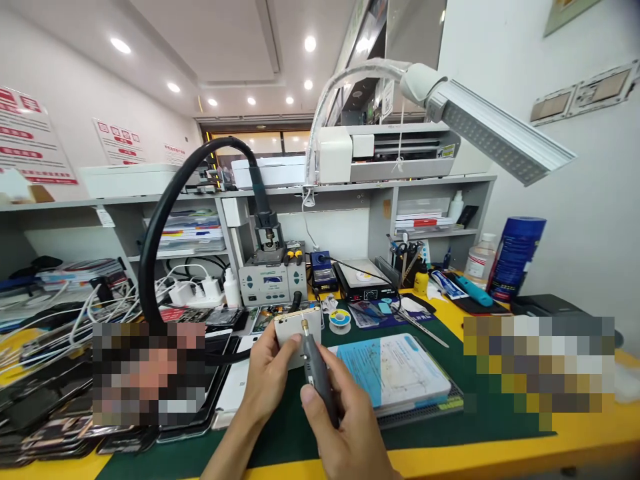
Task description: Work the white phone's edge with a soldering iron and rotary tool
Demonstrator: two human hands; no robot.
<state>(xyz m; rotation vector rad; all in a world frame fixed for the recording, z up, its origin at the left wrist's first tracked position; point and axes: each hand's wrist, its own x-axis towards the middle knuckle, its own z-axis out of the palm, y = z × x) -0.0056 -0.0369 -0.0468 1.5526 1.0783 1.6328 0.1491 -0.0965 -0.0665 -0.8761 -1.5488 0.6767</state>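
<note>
A light-coloured phone (289, 327) with a gold edge is tilted up near the middle of the view. My left hand (273, 373) grips it from the left and below, with the thumb across its face. My right hand (345, 417) is wrapped round a dark grey rotary tool (316, 373). The tool's brass-coloured tip is at the upper part of the phone; whether it touches the surface cannot be made out. Behind the phone stands a grey hot-air station (273, 283), and a solder spool (340, 320) lies just right of the phone.
A book (400, 373) lies on the green mat (425, 427) at right. Stacked phones (45, 400) and tangled cables fill the left. A black hose (145, 260) arches at left, and a lamp (500, 133) hangs at upper right. Metal tweezers (425, 328) lie behind the book.
</note>
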